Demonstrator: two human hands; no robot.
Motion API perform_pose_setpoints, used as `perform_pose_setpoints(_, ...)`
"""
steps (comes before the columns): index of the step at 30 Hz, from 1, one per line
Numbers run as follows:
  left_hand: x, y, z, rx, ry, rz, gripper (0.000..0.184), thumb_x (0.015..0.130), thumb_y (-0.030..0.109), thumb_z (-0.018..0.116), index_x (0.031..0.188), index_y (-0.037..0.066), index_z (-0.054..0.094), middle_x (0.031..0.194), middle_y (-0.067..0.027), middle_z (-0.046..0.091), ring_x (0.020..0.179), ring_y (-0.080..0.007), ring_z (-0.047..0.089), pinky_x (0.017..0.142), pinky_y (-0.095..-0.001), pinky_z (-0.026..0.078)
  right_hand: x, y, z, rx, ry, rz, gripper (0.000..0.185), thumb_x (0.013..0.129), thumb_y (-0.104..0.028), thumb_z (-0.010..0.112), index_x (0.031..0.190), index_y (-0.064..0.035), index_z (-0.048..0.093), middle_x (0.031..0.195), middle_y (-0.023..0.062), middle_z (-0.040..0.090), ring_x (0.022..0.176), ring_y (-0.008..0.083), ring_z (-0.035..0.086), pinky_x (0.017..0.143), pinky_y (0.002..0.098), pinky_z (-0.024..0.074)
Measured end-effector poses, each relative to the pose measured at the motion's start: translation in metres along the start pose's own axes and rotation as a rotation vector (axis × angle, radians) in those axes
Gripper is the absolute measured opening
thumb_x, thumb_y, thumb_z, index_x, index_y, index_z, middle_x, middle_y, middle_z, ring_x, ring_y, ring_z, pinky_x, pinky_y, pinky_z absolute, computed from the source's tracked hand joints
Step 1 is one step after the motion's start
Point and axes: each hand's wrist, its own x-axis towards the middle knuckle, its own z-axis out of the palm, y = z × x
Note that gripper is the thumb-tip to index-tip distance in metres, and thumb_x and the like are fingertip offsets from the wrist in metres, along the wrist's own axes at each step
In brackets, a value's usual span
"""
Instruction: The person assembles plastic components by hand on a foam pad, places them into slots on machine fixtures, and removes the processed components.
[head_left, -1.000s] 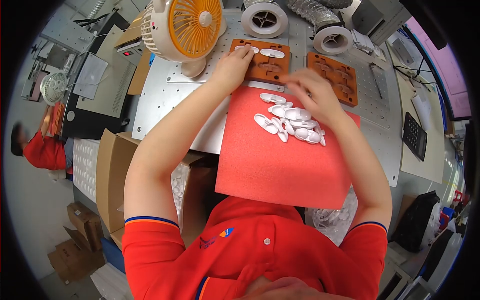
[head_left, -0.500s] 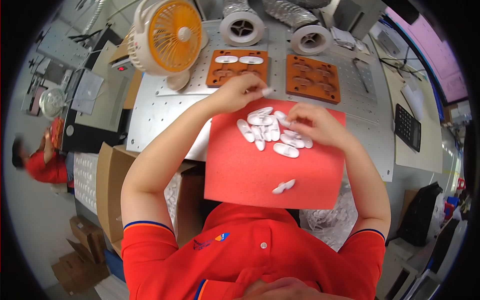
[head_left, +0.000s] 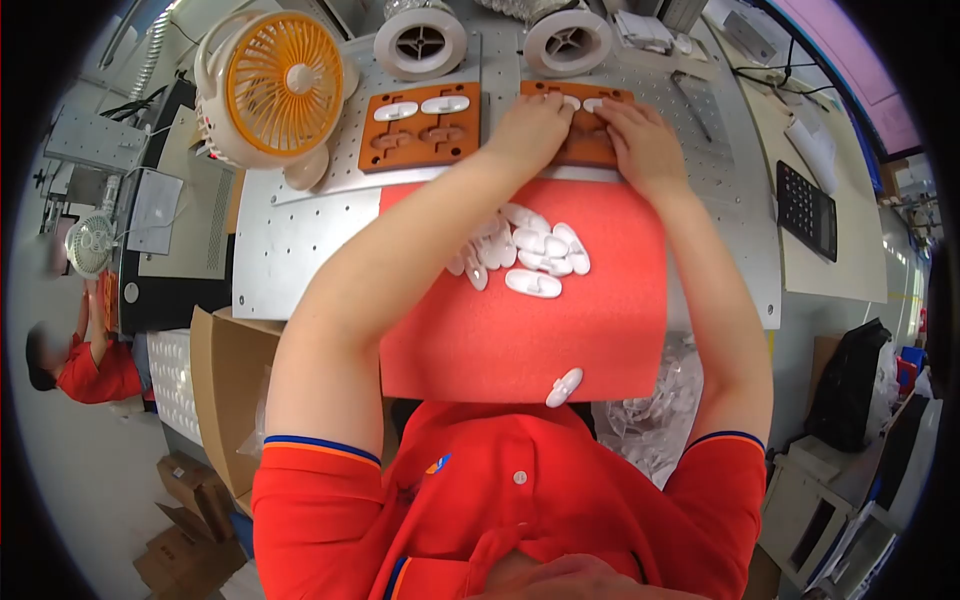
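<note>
My left hand [head_left: 538,128] has its fingers closed on a white oval plastic piece [head_left: 571,103] at the top of the right orange-brown fixture block [head_left: 588,150]. Beside it, my right hand [head_left: 645,148] bends its fingers onto another white oval piece [head_left: 593,104] over the same block. Both hands partly cover the block and its recesses. In the left fixture block [head_left: 419,153], two white ovals lie in the upper recesses; the lower recesses show bare. A loose pile of white oval pieces [head_left: 534,284] rests on the red foam mat [head_left: 520,345], partly behind my left forearm.
A single white piece [head_left: 565,387] lies at the mat's front edge. An orange fan [head_left: 285,85] and two round duct vents [head_left: 420,43] stand behind the blocks. A calculator [head_left: 807,211] is on the right, a cardboard box [head_left: 235,390] on the left. Another person [head_left: 100,370] works far left.
Both hands have moved from the mat's pile and its far edge to the right fixture block, bringing white oval pieces over its upper recesses. The camera view has shifted.
</note>
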Motion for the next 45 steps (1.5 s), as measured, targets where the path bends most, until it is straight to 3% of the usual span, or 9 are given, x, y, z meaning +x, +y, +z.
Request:
perform_pose_setpoints(4, -0.02, -0.01, -0.015, -0.342, 0.09, -0.007, 0.05, 0.083, -0.002, 0.052, 0.132, 0.009, 0.053, 0.135, -0.0125, 0.053, 0.121, -0.034, 0.05, 0.1, -0.0423, 0.042, -0.023, -0.024, -0.055, 0.352, 0.055, -0.282, 0.035, 0.089, -0.022, 0.059, 0.124, -0.0166, 0.059, 0.124, 0.006, 0.061, 0.112, 0.0265, 0.056, 0.095, 0.0424, 0.0443)
perform_pose_setpoints(6, -0.039, -0.006, -0.05, -0.399, 0.173, -0.024, 0.049, 0.085, -0.002, 0.051, 0.132, 0.011, 0.053, 0.134, -0.0116, 0.054, 0.12, -0.0333, 0.051, 0.099, -0.0424, 0.043, -0.068, -0.048, -0.095, 0.29, -0.647, -0.612, 0.04, 0.082, -0.022, 0.064, 0.122, -0.0189, 0.059, 0.116, 0.0044, 0.063, 0.108, 0.0211, 0.057, 0.09, 0.037, 0.047)
perform_pose_setpoints(12, -0.104, -0.021, -0.105, -0.606, 0.051, -0.126, 0.035, 0.089, 0.001, 0.056, 0.121, 0.01, 0.062, 0.116, -0.0109, 0.064, 0.103, -0.0281, 0.062, 0.089, -0.0359, 0.05, -0.14, -0.103, -0.112, 0.474, -0.399, -0.914, 0.04, 0.075, -0.022, 0.067, 0.114, -0.0225, 0.061, 0.106, -0.002, 0.06, 0.097, 0.0149, 0.057, 0.078, 0.0279, 0.0464)
perform_pose_setpoints(21, -0.158, -0.017, -0.133, -0.589, 0.055, -0.236, 0.009, 0.091, 0.01, 0.061, 0.098, 0.005, 0.062, 0.098, -0.0091, 0.066, 0.09, -0.0257, 0.065, 0.078, -0.0342, 0.051, -0.126, -0.104, -0.124, 0.61, -0.804, -0.406, 0.025, 0.078, -0.014, 0.07, 0.103, -0.0125, 0.065, 0.098, 0.0022, 0.058, 0.093, 0.0187, 0.058, 0.075, 0.0329, 0.0496)
perform_pose_setpoints(28, -0.162, 0.008, -0.132, -0.339, -0.422, -0.645, 0.044, 0.084, 0.05, 0.066, 0.08, 0.007, 0.064, 0.077, -0.011, 0.067, 0.072, -0.028, 0.066, 0.064, -0.0397, 0.051, -0.087, -0.082, -0.132, 0.773, -0.811, -0.037, 0.017, 0.079, -0.007, 0.071, 0.095, -0.0045, 0.064, 0.089, 0.007, 0.061, 0.078, 0.0202, 0.061, 0.069, 0.0302, 0.0485)
perform_pose_setpoints(35, -0.178, -0.03, -0.121, -0.611, -0.349, -0.428, 0.033, 0.086, 0.036, 0.069, 0.088, 0.003, 0.066, 0.077, -0.0118, 0.066, 0.073, -0.029, 0.064, 0.069, -0.0367, 0.051, -0.07, -0.075, -0.102, 0.776, -0.458, -0.01, 0.019, 0.082, 0.001, 0.065, 0.101, -0.0004, 0.065, 0.096, 0.0102, 0.064, 0.086, 0.0216, 0.063, 0.075, 0.0303, 0.0498)
perform_pose_setpoints(37, -0.17, -0.048, -0.139, -1.003, -0.492, -0.724, 0.02, 0.089, 0.023, 0.066, 0.094, 0.004, 0.066, 0.083, -0.0107, 0.065, 0.074, -0.0275, 0.064, 0.07, -0.0345, 0.051, -0.06, -0.075, -0.092, 0.754, -0.38, -0.038, 0.021, 0.082, 0.003, 0.064, 0.103, -0.0006, 0.066, 0.097, 0.0111, 0.064, 0.088, 0.0223, 0.063, 0.076, 0.0309, 0.0503)
perform_pose_setpoints(41, -0.146, -0.072, -0.103, -0.326, 0.129, -0.438, 0.011, 0.088, 0.011, 0.062, 0.097, 0.008, 0.066, 0.098, -0.0061, 0.061, 0.086, -0.0239, 0.063, 0.072, -0.036, 0.048, -0.016, -0.083, -0.05, 0.494, -0.073, -0.077, 0.023, 0.083, 0.001, 0.063, 0.106, -0.0052, 0.067, 0.102, 0.0083, 0.066, 0.093, 0.024, 0.063, 0.078, 0.0327, 0.0524)
perform_pose_setpoints(45, -0.129, -0.092, -0.076, 0.106, 0.085, -0.21, 0.024, 0.084, 0.005, 0.058, 0.105, 0.011, 0.064, 0.102, -0.0041, 0.061, 0.096, -0.0225, 0.061, 0.08, -0.0358, 0.045, 0.016, -0.071, 0.004, 0.123, -0.013, -0.112, 0.025, 0.087, -0.007, 0.06, 0.111, -0.0122, 0.068, 0.105, 0.0026, 0.067, 0.096, 0.0234, 0.062, 0.077, 0.0344, 0.0532)
